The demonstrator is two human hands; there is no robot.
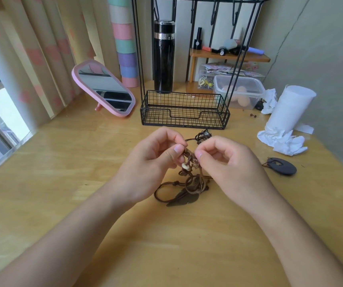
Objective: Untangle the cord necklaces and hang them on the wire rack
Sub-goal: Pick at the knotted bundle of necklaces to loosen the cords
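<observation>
Two bare forearms (67, 235) enter from the lower edge and meet over a wooden table (62, 154). Left hand (149, 162): thumb and forefinger pinched on the brown cord at the top of the knot. Right hand (228, 162): thumb and forefinger pinched on the same cord just beside the left, with the remaining fingers loosely curled. Between the two pinches hangs a tangle of cord necklaces (191, 181), which carries a pale bead (185, 166) just below the left thumb. Its lower loops and a dark leaf-shaped pendant (184, 198) rest on the table between the wrists. A darker cord bundle (202, 136) lies behind the fingertips, close to the front of the wire rack (184, 112). The rack stands upright at mid-table, with a mesh basket at its base and a row of hooks (213, 15) along its top bar, and no necklace hangs on them. A dark disc pendant (283, 165) on a cord lies apart, to the right of the right hand. A black flask (164, 56) stands behind the basket. To the left is a tilted pink mirror (104, 88). To the right are a clear plastic box (239, 90), a white paper roll (288, 108) and crumpled tissue (282, 141).
</observation>
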